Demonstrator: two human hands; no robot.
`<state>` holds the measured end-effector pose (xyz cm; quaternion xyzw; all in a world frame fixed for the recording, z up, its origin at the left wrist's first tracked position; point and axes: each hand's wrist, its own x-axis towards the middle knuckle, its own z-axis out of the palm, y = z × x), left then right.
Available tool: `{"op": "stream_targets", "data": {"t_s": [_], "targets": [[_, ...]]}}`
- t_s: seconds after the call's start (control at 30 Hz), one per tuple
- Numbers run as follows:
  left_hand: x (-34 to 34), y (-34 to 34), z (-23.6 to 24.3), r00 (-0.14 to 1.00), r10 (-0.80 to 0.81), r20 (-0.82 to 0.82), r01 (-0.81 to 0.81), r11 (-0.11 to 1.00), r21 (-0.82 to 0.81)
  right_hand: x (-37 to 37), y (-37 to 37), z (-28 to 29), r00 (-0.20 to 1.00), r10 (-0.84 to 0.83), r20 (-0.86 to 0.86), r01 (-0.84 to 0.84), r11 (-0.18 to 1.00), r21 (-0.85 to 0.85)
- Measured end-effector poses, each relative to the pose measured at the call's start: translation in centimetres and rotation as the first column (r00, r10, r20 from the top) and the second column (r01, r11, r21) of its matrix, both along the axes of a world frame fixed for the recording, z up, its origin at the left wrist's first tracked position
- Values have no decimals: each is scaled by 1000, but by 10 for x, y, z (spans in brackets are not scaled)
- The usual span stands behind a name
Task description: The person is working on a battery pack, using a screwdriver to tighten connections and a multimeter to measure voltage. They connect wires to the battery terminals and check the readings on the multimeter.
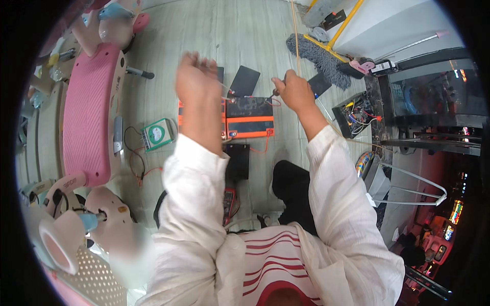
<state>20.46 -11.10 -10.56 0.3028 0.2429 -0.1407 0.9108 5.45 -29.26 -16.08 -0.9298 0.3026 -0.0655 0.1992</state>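
Note:
Orange-and-black battery blocks point(250, 127) lie side by side on the floor in front of me, with terminals and short wires along their edges. Above the left blocks is my left hand point(198, 79), smeared by motion, so its fingers cannot be read; my forearm covers part of the blocks. My right hand point(297, 93) is closed at the right far corner of the black-topped block point(249, 107), around a dark-handled tool point(276, 93) whose tip I cannot make out. A red wire point(276, 103) loops beside it. Dark flat plates point(243, 80) lie just beyond.
To the left are a green-framed device point(157, 134) with leads and pink children's scooters point(92, 112). At right lie an opened box of wires point(356, 115), a grey mop point(319, 58) and a metal frame point(408, 186). A red multimeter point(229, 204) rests near my legs, by a black plate point(238, 160).

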Motion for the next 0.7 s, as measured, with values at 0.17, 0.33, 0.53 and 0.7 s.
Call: {"op": "stream_targets", "data": {"t_s": [0.17,0.33,0.53,0.7], "targets": [[-70,56,95,932,-142,334,134,990,47,-17,-24,-24,980,110,167,-121,991,57],[-141,84,51,614,-651,447,227,687,690,-7,-1,-4,998,-63,12,62,994,94],[-159,71,67,-304,-923,-236,-139,-203,969,-20,-5,1,981,106,164,-130,981,146],[-184,70,49,-511,-828,-230,-139,-185,973,-13,-6,-2,1000,-29,-12,27,987,-160]]}}
